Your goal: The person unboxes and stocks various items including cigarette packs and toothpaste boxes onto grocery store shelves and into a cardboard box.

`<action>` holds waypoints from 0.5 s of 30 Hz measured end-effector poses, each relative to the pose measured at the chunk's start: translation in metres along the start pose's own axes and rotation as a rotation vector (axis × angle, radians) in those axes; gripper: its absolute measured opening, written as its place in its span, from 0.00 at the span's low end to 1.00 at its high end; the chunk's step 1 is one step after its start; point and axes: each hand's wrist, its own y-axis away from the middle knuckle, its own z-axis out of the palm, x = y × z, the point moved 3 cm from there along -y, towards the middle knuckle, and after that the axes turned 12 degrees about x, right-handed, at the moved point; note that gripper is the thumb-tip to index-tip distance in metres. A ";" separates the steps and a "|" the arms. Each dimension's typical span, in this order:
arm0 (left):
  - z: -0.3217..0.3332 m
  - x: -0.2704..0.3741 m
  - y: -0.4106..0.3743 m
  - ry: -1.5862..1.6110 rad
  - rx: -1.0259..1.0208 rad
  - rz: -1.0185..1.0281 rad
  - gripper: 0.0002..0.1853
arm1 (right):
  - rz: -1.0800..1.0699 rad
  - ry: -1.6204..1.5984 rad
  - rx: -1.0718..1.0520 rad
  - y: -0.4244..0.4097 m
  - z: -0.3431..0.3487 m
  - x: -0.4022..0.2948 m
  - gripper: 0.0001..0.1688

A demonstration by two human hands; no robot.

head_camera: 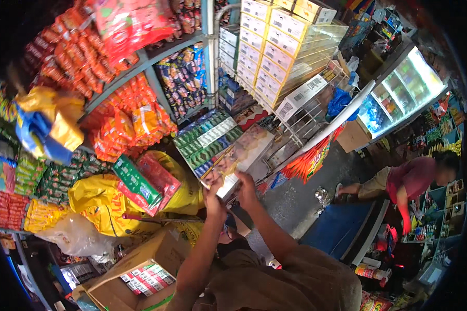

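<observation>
Both my hands are at the near end of a long white carton (253, 149) with a brownish patterned top. My left hand (215, 200) grips its left corner, and my right hand (246, 189) holds the right side. Just beyond and to the left, partly covered by the carton, is a stack of small green and blue packs (206, 140) that look like cigarette packs. A white strip of packs (217, 132) lies across them. Left of my hands, a green box (136, 182) and a red box (159, 177) rest on yellow plastic bags (97, 198).
A wire rack (303, 120) holds stacked white-and-yellow cartons (280, 50). Orange snack packets (128, 116) fill the left shelves. An open cardboard box (116, 280) with packs inside stands at lower left. A person (408, 179) bends near a blue-topped counter (338, 229) at right.
</observation>
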 end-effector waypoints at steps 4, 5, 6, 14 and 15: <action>0.056 -0.034 -0.051 -0.205 -0.004 -0.018 0.25 | -0.050 -0.031 0.062 -0.058 -0.025 -0.047 0.33; 0.069 -0.043 -0.064 -0.228 -0.003 0.012 0.24 | -0.103 -0.053 0.091 -0.068 -0.031 -0.055 0.35; 0.079 -0.053 -0.077 -0.323 -0.006 -0.026 0.26 | -0.048 -0.034 0.189 -0.074 -0.043 -0.058 0.34; 0.134 -0.137 -0.144 -0.658 -0.152 -0.081 0.29 | 0.011 0.349 0.335 -0.021 -0.149 -0.002 0.31; 0.144 -0.146 -0.146 -0.538 -0.197 -0.032 0.28 | 0.040 0.365 0.342 -0.011 -0.162 0.005 0.32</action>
